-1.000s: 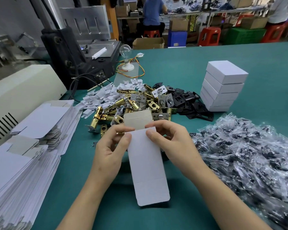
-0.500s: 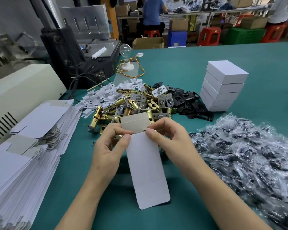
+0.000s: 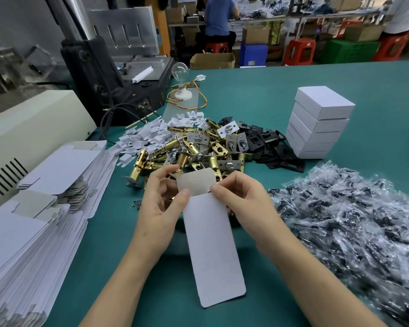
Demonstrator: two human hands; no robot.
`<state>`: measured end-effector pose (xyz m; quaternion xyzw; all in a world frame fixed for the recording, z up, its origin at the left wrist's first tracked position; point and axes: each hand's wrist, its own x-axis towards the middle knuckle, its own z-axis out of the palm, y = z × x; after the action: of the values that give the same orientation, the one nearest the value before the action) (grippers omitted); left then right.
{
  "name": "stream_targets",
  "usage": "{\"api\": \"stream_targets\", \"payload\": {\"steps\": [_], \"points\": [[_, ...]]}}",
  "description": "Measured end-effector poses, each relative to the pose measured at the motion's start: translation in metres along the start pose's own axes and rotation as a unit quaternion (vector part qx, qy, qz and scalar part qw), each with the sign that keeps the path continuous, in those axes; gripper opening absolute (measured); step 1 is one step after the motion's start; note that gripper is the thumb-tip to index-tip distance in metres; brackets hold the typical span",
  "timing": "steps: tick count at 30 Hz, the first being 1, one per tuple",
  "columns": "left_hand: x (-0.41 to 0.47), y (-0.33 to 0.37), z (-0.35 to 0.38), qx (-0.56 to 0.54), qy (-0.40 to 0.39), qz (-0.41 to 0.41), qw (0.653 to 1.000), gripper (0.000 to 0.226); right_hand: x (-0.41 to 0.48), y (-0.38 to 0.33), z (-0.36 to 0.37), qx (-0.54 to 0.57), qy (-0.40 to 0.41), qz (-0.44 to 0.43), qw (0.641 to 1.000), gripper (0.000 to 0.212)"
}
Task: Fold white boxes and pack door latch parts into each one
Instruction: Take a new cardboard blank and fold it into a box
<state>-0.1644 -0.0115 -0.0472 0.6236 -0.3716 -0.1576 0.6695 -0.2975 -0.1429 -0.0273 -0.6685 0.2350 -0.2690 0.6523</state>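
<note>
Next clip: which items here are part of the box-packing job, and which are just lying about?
In the job: carton blank pinched by left hand and right hand; stack of flat blanks; brass latches; black plates; bagged parts; folded white boxes.
Lying about: light bulb; black machine; cream machine.

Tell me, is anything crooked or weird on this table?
The stack of white boxes is a bit twisted: its top box sits turned against those below. A bare light bulb on a wired socket stands among packing things.
</note>
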Motion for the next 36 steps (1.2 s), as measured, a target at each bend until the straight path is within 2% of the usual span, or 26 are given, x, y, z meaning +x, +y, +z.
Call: {"api": "stream_targets", "payload": {"steps": [3, 8, 11, 14, 16, 22, 29, 36], "points": [[0.000, 0.002, 0.000, -0.006, -0.007, -0.007, 1.000, 0.050, 0.002, 0.000, 0.001, 0.046, -0.001, 0.024, 0.999, 0.023], [-0.001, 0.007, -0.003, 0.033, -0.011, 0.007, 0.999, 0.025, 0.001, -0.001, -0.003, 0.021, -0.033, -0.011, 0.999, 0.008], [-0.002, 0.010, -0.003, 0.029, -0.022, -0.012, 0.999, 0.014, 0.000, -0.003, -0.003, -0.005, -0.033, -0.026, 0.999, 0.009], [-0.003, 0.012, -0.001, 0.014, -0.051, -0.046, 0.998, 0.036, 0.000, -0.004, -0.001, -0.025, -0.045, -0.042, 0.998, 0.010], [-0.003, 0.014, -0.001, 0.005, -0.064, -0.072, 0.995, 0.041, -0.001, -0.004, -0.001, -0.024, -0.050, -0.039, 0.998, 0.008], [-0.001, 0.013, -0.005, -0.012, -0.088, -0.119, 0.989, 0.023, 0.000, -0.004, -0.004, -0.035, -0.042, -0.034, 0.998, 0.009], [0.000, 0.011, -0.008, -0.049, -0.089, -0.144, 0.984, 0.024, 0.002, -0.004, -0.007, -0.032, -0.032, -0.027, 0.999, 0.021], [-0.002, 0.012, -0.009, -0.031, -0.114, -0.136, 0.984, 0.035, 0.001, -0.003, -0.005, -0.044, -0.036, -0.023, 0.998, 0.011]]}}
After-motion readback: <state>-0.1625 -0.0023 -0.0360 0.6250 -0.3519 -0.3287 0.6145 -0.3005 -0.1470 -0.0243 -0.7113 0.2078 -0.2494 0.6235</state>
